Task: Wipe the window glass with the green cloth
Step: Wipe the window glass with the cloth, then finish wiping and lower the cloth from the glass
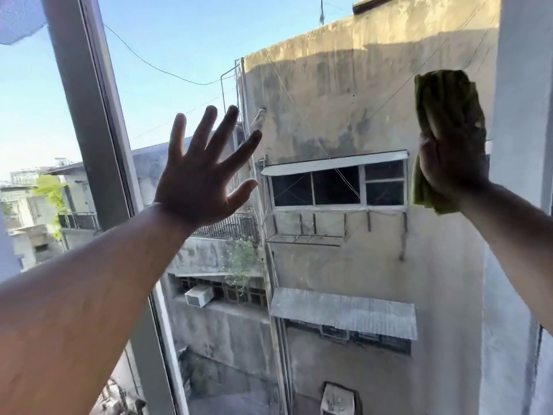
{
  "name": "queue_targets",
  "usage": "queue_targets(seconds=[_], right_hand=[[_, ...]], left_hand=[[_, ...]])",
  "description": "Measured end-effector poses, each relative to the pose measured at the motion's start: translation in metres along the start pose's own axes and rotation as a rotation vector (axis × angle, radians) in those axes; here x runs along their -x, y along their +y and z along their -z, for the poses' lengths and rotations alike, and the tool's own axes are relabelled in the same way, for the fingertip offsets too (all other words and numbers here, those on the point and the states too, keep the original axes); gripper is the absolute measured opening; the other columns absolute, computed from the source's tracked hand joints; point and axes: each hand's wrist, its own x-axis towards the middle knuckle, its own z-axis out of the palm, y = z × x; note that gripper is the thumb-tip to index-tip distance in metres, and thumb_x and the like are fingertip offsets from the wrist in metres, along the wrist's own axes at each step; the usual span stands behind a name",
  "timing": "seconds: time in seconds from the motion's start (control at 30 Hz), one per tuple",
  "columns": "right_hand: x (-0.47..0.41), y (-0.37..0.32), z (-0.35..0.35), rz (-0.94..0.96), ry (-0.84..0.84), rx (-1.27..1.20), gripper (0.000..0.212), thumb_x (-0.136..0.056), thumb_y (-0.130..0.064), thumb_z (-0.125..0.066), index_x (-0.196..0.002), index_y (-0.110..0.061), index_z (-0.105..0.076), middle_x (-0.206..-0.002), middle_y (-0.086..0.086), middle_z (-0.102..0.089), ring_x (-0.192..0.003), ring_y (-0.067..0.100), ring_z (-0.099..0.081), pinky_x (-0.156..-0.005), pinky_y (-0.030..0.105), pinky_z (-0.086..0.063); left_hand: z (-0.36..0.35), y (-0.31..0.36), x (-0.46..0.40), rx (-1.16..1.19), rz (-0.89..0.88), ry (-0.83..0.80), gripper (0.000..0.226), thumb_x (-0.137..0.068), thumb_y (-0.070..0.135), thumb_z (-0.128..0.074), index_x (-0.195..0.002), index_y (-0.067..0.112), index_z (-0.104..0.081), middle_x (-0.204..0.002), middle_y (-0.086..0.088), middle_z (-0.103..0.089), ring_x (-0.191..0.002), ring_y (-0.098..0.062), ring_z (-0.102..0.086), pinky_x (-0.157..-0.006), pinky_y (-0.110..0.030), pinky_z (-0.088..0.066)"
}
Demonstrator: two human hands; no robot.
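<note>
Here, my right hand (449, 166) presses the green cloth (443, 115) flat on the window glass (329, 100), fingertips hidden in its folds; my left hand (200, 181) is splayed, empty, left of the cloth.

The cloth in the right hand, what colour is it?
Green cloth, head view.

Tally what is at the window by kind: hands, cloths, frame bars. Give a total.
Hands: 2, the left hand spread open, the right hand pressing the cloth
Cloths: 1, the green cloth
Frame bars: 2, the left frame bar and the right frame bar
Total: 5
</note>
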Motion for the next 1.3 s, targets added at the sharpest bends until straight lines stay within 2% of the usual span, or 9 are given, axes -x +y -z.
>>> queue_targets(seconds=[0.1,0.27,0.43,0.6,0.73,0.87,1.07,1.17,1.3], right_hand=[[0.035,-0.081,-0.014,-0.064,0.045,-0.082,0.073,-0.088,-0.021,-0.044,-0.158,-0.022,-0.025,-0.164,0.01,-0.027,-0.152,0.039,-0.018,-0.123,0.051,-0.02],[0.155,-0.19,-0.033,0.913,-0.304,-0.042,0.085,-0.079,-0.035,-0.044,-0.159,-0.031,-0.017,-0.166,-0.005,-0.016,-0.154,0.026,-0.012,-0.126,0.047,-0.014],[0.177,-0.185,-0.045,1.081,-0.29,-0.212,0.068,-0.089,-0.021,-0.053,-0.153,-0.035,-0.033,-0.161,-0.006,-0.034,-0.152,0.026,-0.024,-0.127,0.042,-0.015],[0.179,-0.162,-0.042,0.694,-0.162,-0.333,0.07,-0.087,-0.041,-0.065,-0.148,-0.03,-0.032,-0.158,0.008,-0.027,-0.147,0.032,-0.023,-0.125,0.045,-0.011],[0.19,-0.164,-0.021,0.249,-0.114,-0.161,0.081,-0.059,-0.069,-0.078,-0.12,-0.02,-0.061,-0.118,0.009,-0.059,-0.099,0.029,-0.057,-0.083,0.04,-0.035],[0.202,-0.168,-0.005,0.047,-0.299,-0.101,0.057,-0.063,-0.071,-0.074,-0.083,-0.019,-0.067,-0.088,0.006,-0.064,-0.08,0.029,-0.062,-0.073,0.038,-0.038],[0.273,-0.175,0.032,-0.201,-0.863,-0.785,0.022,-0.064,-0.043,-0.073,-0.073,-0.026,-0.062,-0.073,-0.004,-0.063,-0.065,0.02,-0.059,-0.06,0.03,-0.047],[0.338,-0.225,0.043,-0.613,-1.086,-1.175,0.015,-0.065,-0.017,-0.069,-0.08,-0.021,-0.065,-0.07,-0.001,-0.064,-0.062,0.014,-0.06,-0.058,0.027,-0.051],[0.474,-0.328,0.055,-1.199,-1.414,-1.24,0.018,-0.083,-0.023,-0.077,-0.095,-0.011,-0.071,-0.09,0.011,-0.074,-0.073,0.018,-0.067,-0.066,0.034,-0.059]], left_hand=[[-0.002,0.002,0.0,-0.004,0.016,-0.012,0.07,-0.1,0.062,-0.032,-0.157,0.021,-0.032,-0.165,-0.021,-0.023,-0.153,-0.039,-0.018,-0.12,-0.067,-0.014],[0.003,0.004,0.001,-0.019,0.001,-0.066,0.061,-0.104,0.047,-0.025,-0.158,0.018,-0.029,-0.165,-0.022,-0.021,-0.153,-0.043,-0.016,-0.118,-0.07,-0.014],[0.02,0.014,0.025,0.026,-0.024,-0.182,0.065,-0.103,0.05,-0.021,-0.157,0.015,-0.028,-0.163,-0.025,-0.025,-0.152,-0.045,-0.02,-0.115,-0.075,-0.013],[0.032,0.064,0.099,0.111,-0.185,-0.244,0.091,-0.091,0.074,-0.022,-0.155,0.01,-0.031,-0.161,-0.023,-0.031,-0.148,-0.041,-0.032,-0.117,-0.07,-0.012],[0.035,0.099,0.126,0.117,-0.152,-0.261,0.085,-0.088,0.078,-0.041,-0.149,0.018,-0.047,-0.16,-0.015,-0.032,-0.149,-0.036,-0.032,-0.117,-0.067,-0.018],[0.041,0.104,0.135,0.11,-0.087,-0.13,0.018,-0.096,0.036,-0.061,-0.094,0.025,-0.075,-0.156,-0.007,-0.039,-0.147,-0.031,-0.034,-0.12,-0.058,-0.014],[0.089,0.088,0.213,0.48,-0.092,-0.274,0.014,-0.086,0.03,-0.067,-0.09,0.018,-0.072,-0.118,-0.009,-0.073,-0.12,-0.028,-0.06,-0.108,-0.047,-0.04],[0.127,0.09,0.307,0.874,0.292,-0.645,0.016,-0.081,0.025,-0.067,-0.094,0.016,-0.067,-0.089,0.0,-0.071,-0.084,-0.02,-0.066,-0.08,-0.04,-0.053],[0.173,0.113,0.477,1.14,1.156,-0.927,0.023,-0.08,0.028,-0.07,-0.098,0.018,-0.061,-0.085,-0.003,-0.065,-0.075,-0.009,-0.06,-0.072,-0.03,-0.052]])
